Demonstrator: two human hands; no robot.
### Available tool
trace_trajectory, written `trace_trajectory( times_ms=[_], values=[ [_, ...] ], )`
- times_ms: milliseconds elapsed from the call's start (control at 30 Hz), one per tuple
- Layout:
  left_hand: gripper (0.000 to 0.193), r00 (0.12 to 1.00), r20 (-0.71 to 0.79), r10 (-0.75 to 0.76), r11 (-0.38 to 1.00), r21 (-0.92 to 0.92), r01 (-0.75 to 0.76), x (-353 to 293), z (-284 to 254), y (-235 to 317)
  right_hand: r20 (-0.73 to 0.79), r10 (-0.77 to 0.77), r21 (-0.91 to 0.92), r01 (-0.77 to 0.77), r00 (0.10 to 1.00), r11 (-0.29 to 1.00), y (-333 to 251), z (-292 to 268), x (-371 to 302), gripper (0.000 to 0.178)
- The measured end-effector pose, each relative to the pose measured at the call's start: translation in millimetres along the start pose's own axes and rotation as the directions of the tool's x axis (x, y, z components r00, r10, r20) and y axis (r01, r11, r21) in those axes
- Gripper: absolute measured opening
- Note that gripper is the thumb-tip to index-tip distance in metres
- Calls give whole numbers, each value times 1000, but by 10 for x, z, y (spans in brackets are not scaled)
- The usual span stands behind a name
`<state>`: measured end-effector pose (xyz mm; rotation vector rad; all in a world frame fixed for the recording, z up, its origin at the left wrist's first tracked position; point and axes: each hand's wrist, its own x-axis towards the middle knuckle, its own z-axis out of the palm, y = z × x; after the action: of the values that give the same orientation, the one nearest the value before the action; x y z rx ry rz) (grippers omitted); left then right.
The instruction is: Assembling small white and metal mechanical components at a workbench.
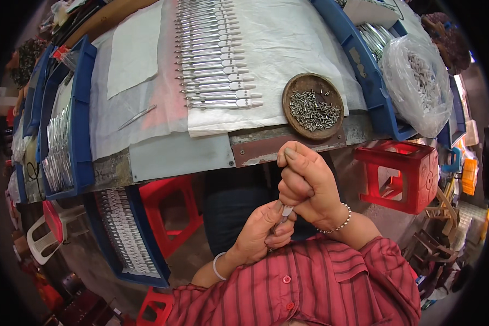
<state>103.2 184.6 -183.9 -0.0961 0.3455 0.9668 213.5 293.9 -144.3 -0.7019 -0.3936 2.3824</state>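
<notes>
Hands low at worktop's near edge; surface ahead crowded, gaps narrow.

Both hands, left hand and right hand, closed on a small metal piece below the worktop front edge, open air around them over the lap. Straight ahead at the near edge sits a round wooden dish of screws; left of it a long row of metal tools runs toward the far edge. Bare white sheet between row and blue tray at the right edge. Blue bin blocks the left edge. Red stools flank the knees.
</notes>
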Motion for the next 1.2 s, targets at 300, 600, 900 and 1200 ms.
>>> trace_trajectory(
  times_ms=[300, 600, 900, 1200],
  values=[
    [36, 993, 96, -65, 975, -204, 83, 80, -10, 10, 26, 88, -57, -87, 996, 995, -107, 14, 139, 18],
    [34, 990, 139, -29, 965, -256, 64, 94, -44, -57, 14, 178, -95, -176, 984, 980, -120, 22, 220, 17],
    [31, 992, 118, 51, 942, -336, -8, 134, -40, -101, 34, 163, -39, -162, 986, 986, -105, -9, 270, 17],
    [33, 981, 179, 72, 936, -353, -5, 178, -65, -80, 44, 185, -31, -183, 982, 983, -156, 20, 308, 17]
  ],
)
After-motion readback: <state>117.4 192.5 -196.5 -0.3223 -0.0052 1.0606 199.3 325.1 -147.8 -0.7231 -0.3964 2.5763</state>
